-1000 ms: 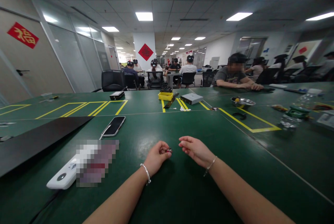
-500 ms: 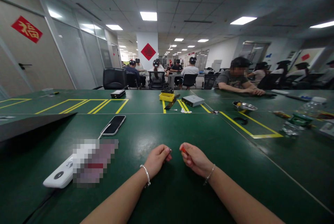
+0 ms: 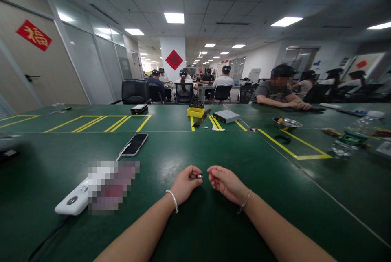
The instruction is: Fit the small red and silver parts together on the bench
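Just above the green table (image 3: 171, 152), my left hand (image 3: 185, 182) pinches a small dark object with a shiny metal part (image 3: 199, 176) between thumb and fingers. Its exact kind is too small to make out. Facing it, my right hand (image 3: 227, 183) is closed on a small orange piece (image 3: 211, 173), mostly covered by the fingers. A narrow gap separates the two hands, and the held pieces do not touch. To the left of my left hand lies a phone (image 3: 134, 145) with a white cable, near a white power bank (image 3: 73, 203).
A yellow tray (image 3: 195, 112) and a grey box (image 3: 226, 116) stand toward the back. At right are a metal bowl (image 3: 288, 124), a black curved piece (image 3: 282, 139) and a water bottle (image 3: 350, 142). A person (image 3: 281, 87) leans on the table's far right.
My hands have drawn slightly closer together, and the left-hand piece shows more clearly. The dark slanted panel at the left has gone from view, leaving a blur there.
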The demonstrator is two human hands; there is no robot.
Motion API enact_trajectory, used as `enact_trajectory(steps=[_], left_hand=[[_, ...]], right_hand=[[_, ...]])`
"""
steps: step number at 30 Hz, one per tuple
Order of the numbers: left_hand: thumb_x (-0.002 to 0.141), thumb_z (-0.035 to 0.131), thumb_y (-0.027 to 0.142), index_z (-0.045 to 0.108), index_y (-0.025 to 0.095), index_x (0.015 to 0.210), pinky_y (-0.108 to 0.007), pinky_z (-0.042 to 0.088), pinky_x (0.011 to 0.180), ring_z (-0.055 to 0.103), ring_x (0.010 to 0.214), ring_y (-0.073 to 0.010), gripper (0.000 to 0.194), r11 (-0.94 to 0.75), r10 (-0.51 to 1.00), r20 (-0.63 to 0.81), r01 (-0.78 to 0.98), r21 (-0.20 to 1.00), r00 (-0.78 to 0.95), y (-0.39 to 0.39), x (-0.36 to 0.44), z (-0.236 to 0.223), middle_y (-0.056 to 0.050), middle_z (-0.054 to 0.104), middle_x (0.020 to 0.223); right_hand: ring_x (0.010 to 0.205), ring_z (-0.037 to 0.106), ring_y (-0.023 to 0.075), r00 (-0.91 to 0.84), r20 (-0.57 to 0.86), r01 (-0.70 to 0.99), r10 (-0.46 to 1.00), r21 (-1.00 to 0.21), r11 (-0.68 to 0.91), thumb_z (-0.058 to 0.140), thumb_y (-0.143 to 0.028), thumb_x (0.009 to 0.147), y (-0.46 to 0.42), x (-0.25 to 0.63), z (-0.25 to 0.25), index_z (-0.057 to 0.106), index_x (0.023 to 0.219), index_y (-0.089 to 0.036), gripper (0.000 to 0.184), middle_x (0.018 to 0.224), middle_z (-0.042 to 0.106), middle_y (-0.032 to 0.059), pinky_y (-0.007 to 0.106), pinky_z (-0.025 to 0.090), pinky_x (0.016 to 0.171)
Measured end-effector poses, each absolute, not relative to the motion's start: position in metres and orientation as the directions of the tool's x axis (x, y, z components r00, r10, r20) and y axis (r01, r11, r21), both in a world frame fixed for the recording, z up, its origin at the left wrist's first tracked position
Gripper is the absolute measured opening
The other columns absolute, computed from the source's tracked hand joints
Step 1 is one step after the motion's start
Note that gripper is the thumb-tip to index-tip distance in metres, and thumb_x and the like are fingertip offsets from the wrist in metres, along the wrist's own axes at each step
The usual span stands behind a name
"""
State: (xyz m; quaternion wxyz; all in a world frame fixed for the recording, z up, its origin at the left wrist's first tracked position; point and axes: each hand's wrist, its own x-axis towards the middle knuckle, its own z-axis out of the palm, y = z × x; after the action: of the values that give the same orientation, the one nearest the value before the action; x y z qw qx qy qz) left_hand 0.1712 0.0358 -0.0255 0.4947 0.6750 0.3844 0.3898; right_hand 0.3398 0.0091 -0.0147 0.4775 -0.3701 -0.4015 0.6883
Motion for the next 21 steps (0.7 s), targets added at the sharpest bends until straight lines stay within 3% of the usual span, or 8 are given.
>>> enact_trajectory(steps=[6, 11, 16, 21], left_hand=[[0.070, 0.050, 0.027, 0.053, 0.016, 0.076, -0.020, 0.035, 0.055, 0.047, 0.058, -0.0094, 0.013, -0.191, 0.917, 0.121, 0.152, 0.970, 0.381, 0.033, 0.169, -0.022, 0.001, 0.054, 0.064], [0.075, 0.043, 0.034, 0.052, 0.016, 0.074, -0.021, 0.037, 0.058, 0.050, 0.061, -0.0106, 0.021, -0.174, 0.927, 0.124, 0.113, 0.978, 0.354, 0.026, 0.166, -0.025, 0.000, 0.056, 0.065], [0.068, 0.052, 0.026, 0.053, 0.016, 0.078, -0.022, 0.038, 0.061, 0.049, 0.063, -0.0107, 0.014, -0.197, 0.947, 0.157, 0.122, 0.973, 0.279, 0.014, 0.167, -0.023, 0.000, 0.055, 0.069], [0.061, 0.056, 0.016, 0.053, 0.016, 0.075, -0.021, 0.037, 0.061, 0.047, 0.061, -0.0100, 0.014, -0.178, 0.958, 0.132, 0.167, 0.970, 0.256, 0.010, 0.165, -0.014, 0.002, 0.054, 0.067]], right_hand=[[0.045, 0.044, 0.0041, -0.281, -0.136, -0.269, 0.950, -0.939, -0.214, 0.052, -0.035, 0.071, 0.010, 0.336, -0.014, 0.051, 0.073, -0.013, 0.021, 0.054, 0.049, -0.0029, 0.018, 0.032, 0.046], [0.047, 0.047, 0.0048, -0.212, -0.210, -0.277, 0.955, -0.924, -0.264, 0.056, -0.029, 0.068, 0.014, 0.329, -0.011, 0.050, 0.074, -0.014, 0.017, 0.056, 0.052, -0.0019, 0.018, 0.035, 0.048], [0.046, 0.046, 0.0045, -0.054, -0.280, -0.346, 0.958, -0.895, -0.281, 0.057, -0.024, 0.066, 0.022, 0.317, -0.010, 0.048, 0.073, -0.016, 0.014, 0.056, 0.052, -0.0023, 0.018, 0.036, 0.046], [0.053, 0.048, 0.0042, -0.053, -0.185, -0.390, 0.981, -0.901, -0.191, 0.063, -0.020, 0.059, 0.015, 0.313, -0.014, 0.050, 0.074, -0.016, 0.020, 0.066, 0.055, -0.0020, 0.018, 0.038, 0.053]])
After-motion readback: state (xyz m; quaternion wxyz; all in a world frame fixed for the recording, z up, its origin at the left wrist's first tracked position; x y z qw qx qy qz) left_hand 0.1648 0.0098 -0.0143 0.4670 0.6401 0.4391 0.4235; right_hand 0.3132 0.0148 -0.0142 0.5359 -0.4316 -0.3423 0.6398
